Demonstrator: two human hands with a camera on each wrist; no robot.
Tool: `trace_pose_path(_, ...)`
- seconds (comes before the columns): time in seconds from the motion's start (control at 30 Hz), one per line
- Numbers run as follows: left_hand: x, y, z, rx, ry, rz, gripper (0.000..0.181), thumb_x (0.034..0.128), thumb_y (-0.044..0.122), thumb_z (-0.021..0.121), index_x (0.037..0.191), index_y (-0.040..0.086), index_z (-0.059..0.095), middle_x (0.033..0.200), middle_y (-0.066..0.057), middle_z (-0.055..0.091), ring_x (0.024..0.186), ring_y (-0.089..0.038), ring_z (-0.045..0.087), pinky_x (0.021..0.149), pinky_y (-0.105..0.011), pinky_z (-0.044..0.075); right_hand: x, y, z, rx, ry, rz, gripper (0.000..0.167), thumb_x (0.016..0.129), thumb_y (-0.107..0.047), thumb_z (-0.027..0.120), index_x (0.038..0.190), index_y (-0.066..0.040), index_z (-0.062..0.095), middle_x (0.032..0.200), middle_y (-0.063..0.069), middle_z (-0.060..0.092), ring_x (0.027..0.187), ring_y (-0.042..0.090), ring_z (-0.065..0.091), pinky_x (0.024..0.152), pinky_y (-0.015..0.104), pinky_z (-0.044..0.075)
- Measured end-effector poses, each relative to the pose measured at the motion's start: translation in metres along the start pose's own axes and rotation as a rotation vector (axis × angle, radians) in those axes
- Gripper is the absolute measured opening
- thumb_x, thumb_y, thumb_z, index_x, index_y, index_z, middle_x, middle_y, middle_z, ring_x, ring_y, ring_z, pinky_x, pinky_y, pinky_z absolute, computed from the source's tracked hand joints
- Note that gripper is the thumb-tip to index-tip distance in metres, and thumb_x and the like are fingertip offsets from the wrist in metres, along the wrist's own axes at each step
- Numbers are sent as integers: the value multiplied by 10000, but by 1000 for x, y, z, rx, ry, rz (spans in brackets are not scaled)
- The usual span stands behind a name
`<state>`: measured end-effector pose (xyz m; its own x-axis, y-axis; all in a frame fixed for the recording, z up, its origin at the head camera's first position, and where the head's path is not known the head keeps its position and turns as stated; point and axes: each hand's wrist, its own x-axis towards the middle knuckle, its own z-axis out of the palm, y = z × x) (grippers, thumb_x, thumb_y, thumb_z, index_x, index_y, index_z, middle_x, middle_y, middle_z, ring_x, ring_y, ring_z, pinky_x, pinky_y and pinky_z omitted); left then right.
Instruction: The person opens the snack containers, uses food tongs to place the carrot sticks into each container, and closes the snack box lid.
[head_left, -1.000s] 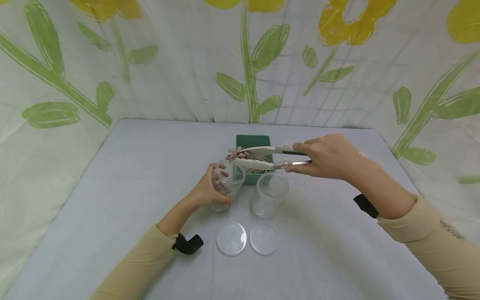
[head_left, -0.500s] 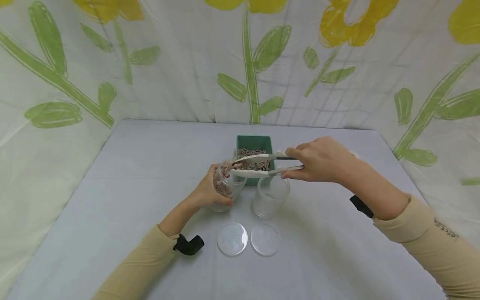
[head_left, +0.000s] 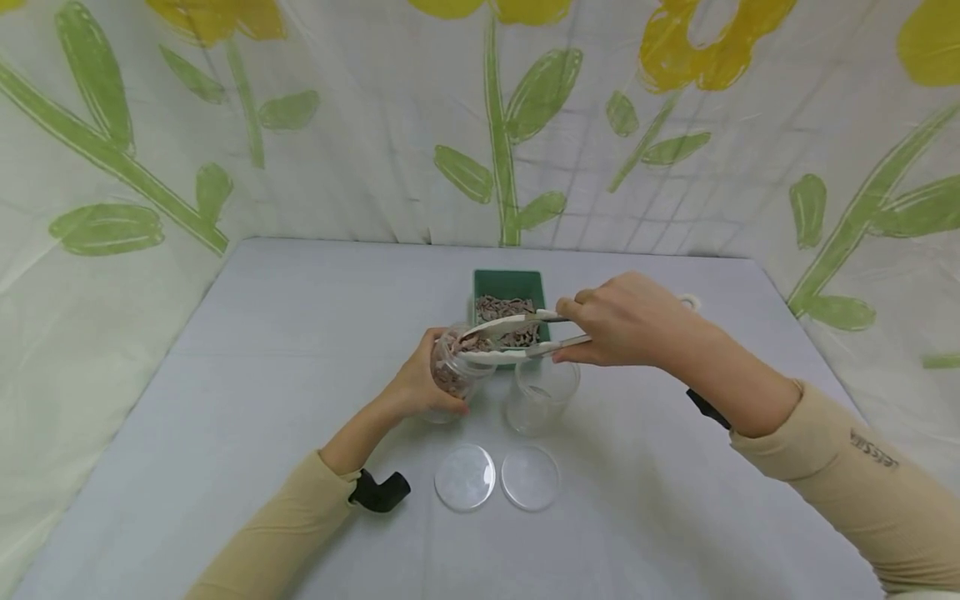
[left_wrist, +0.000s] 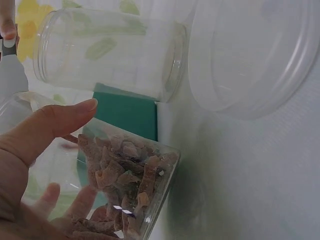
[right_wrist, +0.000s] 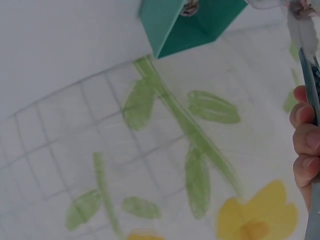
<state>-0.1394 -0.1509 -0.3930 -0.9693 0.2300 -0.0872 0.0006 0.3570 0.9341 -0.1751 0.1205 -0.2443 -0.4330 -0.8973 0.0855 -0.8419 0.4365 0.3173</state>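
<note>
My left hand (head_left: 416, 382) grips a clear jar (head_left: 444, 408), tilted to the right, with brownish strips (left_wrist: 125, 175) inside. In my right hand (head_left: 626, 321) are tongs (head_left: 543, 317) with white tips, which sit at the jar's mouth with some strips at them. The green bin (head_left: 508, 282), holding more strips, stands just behind. Fingers (right_wrist: 306, 135) of my right hand wrap the metal handle in the right wrist view. A second clear jar (head_left: 536, 408) stands upright to the right of the held one, with no strips visible inside.
Two round clear lids (head_left: 464, 477) (head_left: 530, 477) lie side by side on the white table (head_left: 300, 333), nearer than the jars. A flower-patterned curtain (head_left: 360, 150) hangs behind the table. A small white ring-like object (head_left: 690, 302) shows behind the right forearm.
My right hand and the tongs have moved left and down, bringing strips from above the held jar's rim into its mouth. My left hand has stayed nearly still.
</note>
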Motion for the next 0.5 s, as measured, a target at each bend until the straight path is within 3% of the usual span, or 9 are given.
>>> trace_pose_path(0.17, -1, 1, 1, 21, 4, 10, 1037, 556, -59, 873, 1405, 55, 289, 1364, -219, 472, 1262, -383, 443, 1074, -541, 310, 0, 0, 1, -18, 19, -12, 479, 790, -517, 740, 898, -64, 633, 603, 0, 539, 402, 136, 410, 375, 275, 304)
trace_pose_path(0.5, -2, 0, 0, 19, 0, 21, 1014, 569, -56, 866, 1397, 63, 292, 1346, -217, 491, 1245, -388, 456, 1060, -554, 319, -6, 4, -8, 30, 1, 47, 587, 773, -535, 747, 1080, -41, 668, 720, 31, 632, 501, 156, 542, 433, 317, 430)
